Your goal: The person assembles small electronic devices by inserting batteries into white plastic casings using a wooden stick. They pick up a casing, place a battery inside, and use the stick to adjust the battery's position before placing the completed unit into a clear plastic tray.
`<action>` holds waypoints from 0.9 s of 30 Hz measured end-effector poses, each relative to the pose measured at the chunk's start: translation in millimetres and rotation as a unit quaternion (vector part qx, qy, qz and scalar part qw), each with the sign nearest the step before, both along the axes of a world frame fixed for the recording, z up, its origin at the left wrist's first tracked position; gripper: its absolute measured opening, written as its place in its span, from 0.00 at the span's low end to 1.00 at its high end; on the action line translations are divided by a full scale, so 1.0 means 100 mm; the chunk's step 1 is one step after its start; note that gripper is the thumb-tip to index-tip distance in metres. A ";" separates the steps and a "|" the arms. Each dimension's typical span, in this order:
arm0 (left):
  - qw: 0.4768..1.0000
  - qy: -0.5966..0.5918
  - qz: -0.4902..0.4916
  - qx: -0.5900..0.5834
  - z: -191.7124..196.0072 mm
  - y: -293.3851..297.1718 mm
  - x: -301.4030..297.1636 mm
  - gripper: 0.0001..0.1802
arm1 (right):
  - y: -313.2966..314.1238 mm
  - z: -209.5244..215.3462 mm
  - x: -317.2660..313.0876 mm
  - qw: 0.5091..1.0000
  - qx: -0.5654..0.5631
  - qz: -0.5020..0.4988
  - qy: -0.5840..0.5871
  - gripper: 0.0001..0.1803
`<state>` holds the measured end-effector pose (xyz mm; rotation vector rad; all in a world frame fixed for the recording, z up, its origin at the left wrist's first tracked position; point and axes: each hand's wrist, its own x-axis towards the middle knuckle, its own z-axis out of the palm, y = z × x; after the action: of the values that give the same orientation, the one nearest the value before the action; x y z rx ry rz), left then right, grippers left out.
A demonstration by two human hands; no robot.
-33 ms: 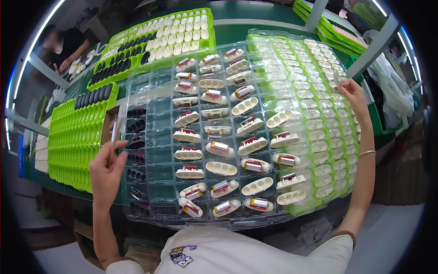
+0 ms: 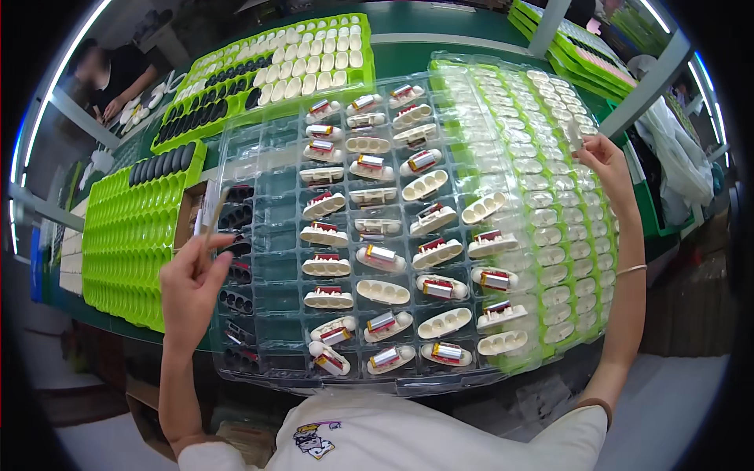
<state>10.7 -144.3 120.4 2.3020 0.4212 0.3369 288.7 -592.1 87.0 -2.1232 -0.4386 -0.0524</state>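
Observation:
My left hand [image 2: 192, 286] is closed around a slim tan stick-like tool [image 2: 210, 224], its tip pointing up over the left edge of a clear compartment tray [image 2: 279, 271]. White oval shells [image 2: 382, 292] sit in the tray's columns, many bearing red boards and silver battery cells [image 2: 385, 358]. Dark shells [image 2: 236, 302] fill its leftmost column. On the far right, my right hand [image 2: 609, 169] pinches a small pale, translucent piece [image 2: 576, 135]. It is above a lime-green tray [image 2: 518, 271] that holds rows of whitish oval parts, partly beneath the clear tray.
Lime-green trays [image 2: 129, 251] stand at left, one with black oval parts [image 2: 161, 165]. Behind is another green tray [image 2: 357, 51] of white and black shells. A metal post [image 2: 648, 78] rises beyond my right hand. Another person [image 2: 118, 78] works at far left.
My left hand has shifted slightly to the right with the slim tool, its tip now over the dark column. My right hand has barely moved, still pinching the pale piece.

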 end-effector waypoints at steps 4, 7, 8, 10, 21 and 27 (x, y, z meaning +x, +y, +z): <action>0.989 -0.033 -0.120 -0.075 0.14 -0.28 0.37 0.09 | 1.00 0.38 -0.60 0.984 0.085 0.142 0.068 0.05; 0.953 -0.130 -0.273 -0.029 0.10 -0.52 0.56 0.14 | 1.46 0.48 -1.10 0.970 0.048 0.202 0.125 0.06; 0.942 -0.151 -0.300 -0.007 0.09 -0.62 0.56 0.15 | 1.55 0.46 -1.27 0.968 0.048 0.217 0.116 0.07; 0.924 -0.180 -0.338 0.004 0.05 -0.79 0.49 0.18 | 1.65 0.44 -1.57 0.968 0.012 0.229 0.099 0.07; 0.924 -0.013 -0.322 -0.204 -0.15 -0.96 -0.13 0.08 | 1.69 0.09 -2.68 0.911 0.325 0.134 0.216 0.22; 0.841 0.118 -0.297 -0.435 -0.17 -1.05 -0.39 0.11 | 1.73 -0.11 -3.07 0.814 0.498 0.077 0.289 0.22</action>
<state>-28.5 -249.0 103.2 1.4479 -0.0596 -0.3962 -18.5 -419.2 75.7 -0.9729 -0.1385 0.3768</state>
